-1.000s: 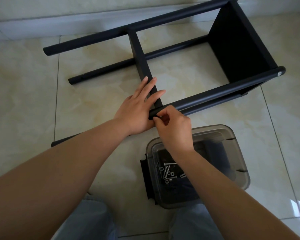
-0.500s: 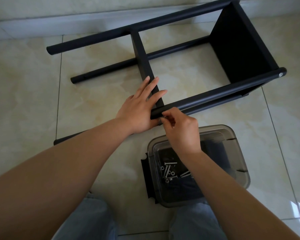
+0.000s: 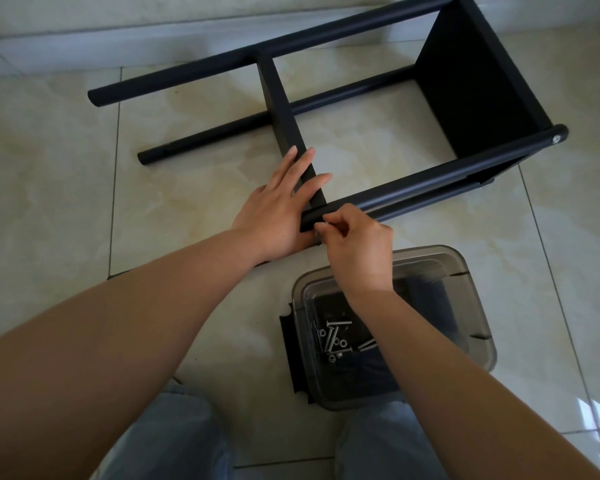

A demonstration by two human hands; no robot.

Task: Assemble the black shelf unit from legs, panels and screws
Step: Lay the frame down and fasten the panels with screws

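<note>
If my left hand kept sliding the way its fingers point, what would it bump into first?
Probably nothing soon: your left hand lies flat on the thin black panel, so it would slide along it toward the far black leg. Depth is hard to judge.

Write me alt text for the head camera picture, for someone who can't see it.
A person's right hand pinches a screw at the near leg of a black shelf unit lying on its side on a tiled floor, while the left hand rests flat on a panel. A clear tub holding spare screws sits near the knees.
</note>
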